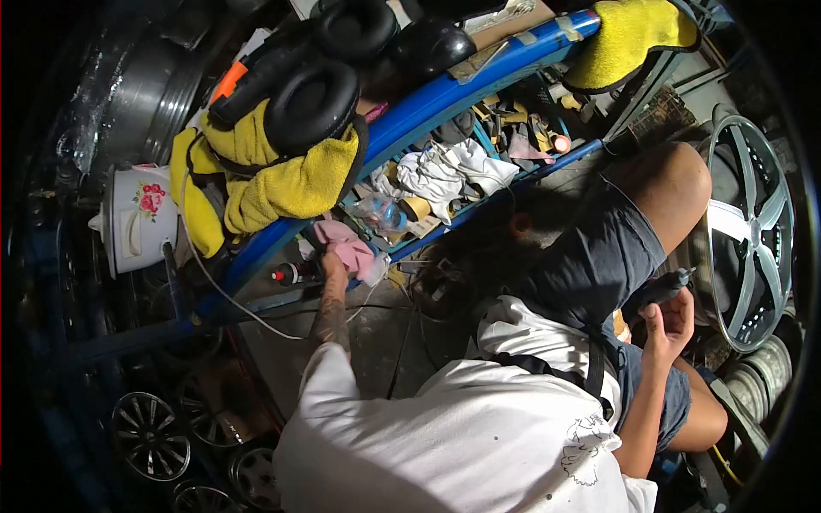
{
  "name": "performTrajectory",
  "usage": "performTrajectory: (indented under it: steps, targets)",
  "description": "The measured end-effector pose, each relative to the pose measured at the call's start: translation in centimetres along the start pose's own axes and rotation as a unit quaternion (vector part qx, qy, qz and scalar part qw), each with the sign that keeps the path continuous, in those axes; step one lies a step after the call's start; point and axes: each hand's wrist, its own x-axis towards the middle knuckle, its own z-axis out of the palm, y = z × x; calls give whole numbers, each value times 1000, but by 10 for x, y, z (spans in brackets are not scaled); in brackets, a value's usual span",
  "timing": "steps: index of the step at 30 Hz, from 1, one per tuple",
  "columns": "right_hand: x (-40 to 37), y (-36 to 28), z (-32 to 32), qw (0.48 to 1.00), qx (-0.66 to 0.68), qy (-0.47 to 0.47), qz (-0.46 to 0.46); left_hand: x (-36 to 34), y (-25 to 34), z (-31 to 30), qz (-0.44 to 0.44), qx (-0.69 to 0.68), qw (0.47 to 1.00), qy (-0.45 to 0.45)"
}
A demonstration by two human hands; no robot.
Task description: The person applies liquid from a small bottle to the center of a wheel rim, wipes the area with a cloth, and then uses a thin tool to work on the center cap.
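On the left, my left hand [333, 267] reaches under the blue frame and closes on a pink cloth [349, 250]; its fingertips are partly hidden. A dark bottle with a red cap [289, 274] lies right beside that hand. Over my right thigh, my right hand [669, 329] grips a black hand tool with a metal tip [665, 287], its tip pointing up toward a silver spoked wheel rim [754, 231]. The rim stands upright a little to the right, apart from the tool.
A blue metal frame [410, 107] crosses the view, draped with yellow towels [295, 192] and black ear-cushion-like pads [312, 107]. Beneath it sits a tray of white rags [449, 175] and small scraps. A flowered white pot [141, 218] stands left; more wheel rims [151, 436] lie lower left.
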Motion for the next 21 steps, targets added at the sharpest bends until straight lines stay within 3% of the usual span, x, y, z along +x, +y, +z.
performTrajectory:
  steps: [3, 7, 9, 10, 12, 16, 18, 21]
  targets:
    - [-2, 6, -1, 997, 70, 36, 0, -75, 83, 42, -67, -106, 977, -174]
    - [-10, 4, 5, 994, 95, 49, 23, -185, 155, 136, -98, -67, 933, -341]
    - [-14, -10, 10, 990, 118, 40, 61, -248, 178, 187, -60, 30, 908, -413]
    - [-11, -19, 11, 990, 114, 37, 68, -281, 183, 216, -43, 76, 885, -457]
    - [-7, -32, 9, 985, 156, 29, 73, -334, 194, 263, -63, 137, 788, -596]
    - [-8, -38, -5, 976, 211, 30, 53, -434, 179, 338, -35, 106, 757, -644]
    - [-9, -44, -17, 975, 213, 37, 41, -492, 176, 374, -22, 109, 690, -715]
    - [-9, -49, -35, 972, 226, 64, 28, -558, 155, 416, -59, 152, 634, -756]
